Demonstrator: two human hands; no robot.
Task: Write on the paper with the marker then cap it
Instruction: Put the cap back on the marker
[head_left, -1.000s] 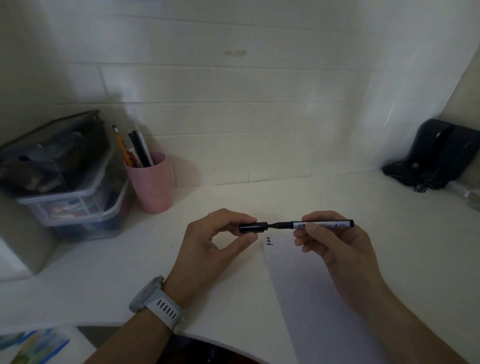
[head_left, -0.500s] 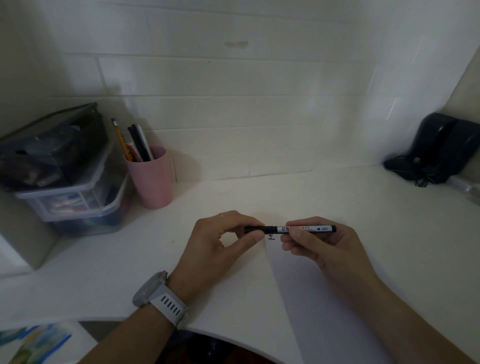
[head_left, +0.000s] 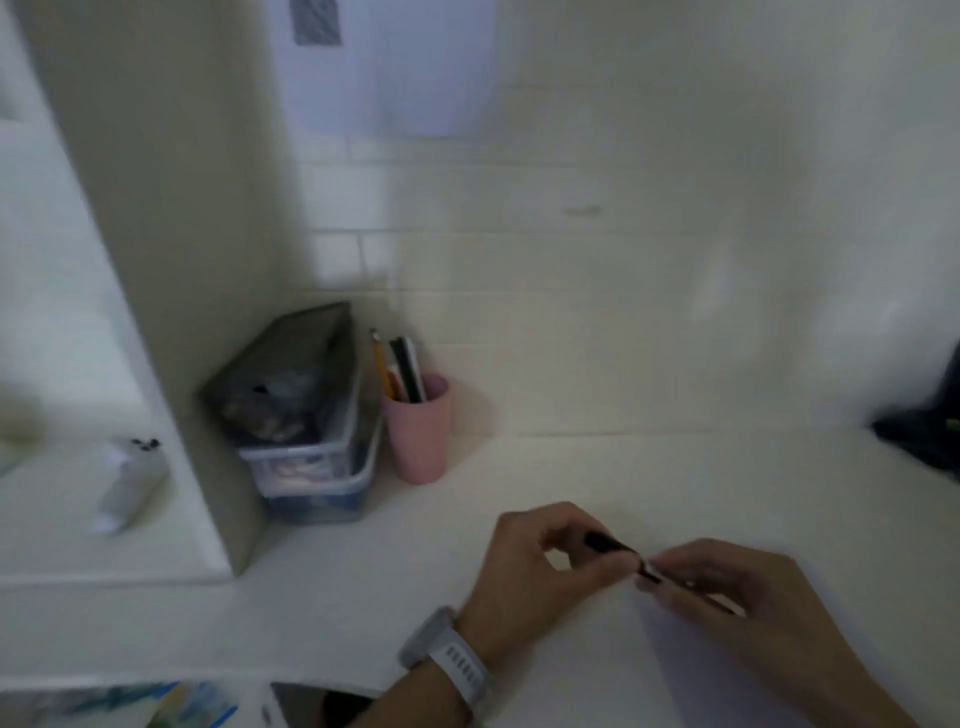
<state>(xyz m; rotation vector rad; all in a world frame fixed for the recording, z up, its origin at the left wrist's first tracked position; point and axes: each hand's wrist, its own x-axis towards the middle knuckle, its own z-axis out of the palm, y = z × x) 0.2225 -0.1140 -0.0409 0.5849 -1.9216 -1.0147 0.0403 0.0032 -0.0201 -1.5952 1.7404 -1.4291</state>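
The frame is blurred. Both hands hold a black marker (head_left: 626, 553) low over the white desk at lower right. My left hand (head_left: 540, 566) pinches the black cap end between thumb and fingers. My right hand (head_left: 727, 587) grips the barrel, which slants down to the right. The cap sits against the barrel with no gap showing. A sheet of white paper (head_left: 691, 670) lies under and below my right hand; any writing on it is hidden by the hands.
A pink cup (head_left: 418, 441) with pencils and pens stands at the back left of the desk (head_left: 571, 467), next to stacked clear plastic bins (head_left: 306, 447). A vertical partition (head_left: 171, 291) rises at left. A black object (head_left: 930, 431) lies at the right edge.
The cap was slid onto the marker's tip and the hands closed together. The view has swung to the left and up, so hands and paper now sit lower right.
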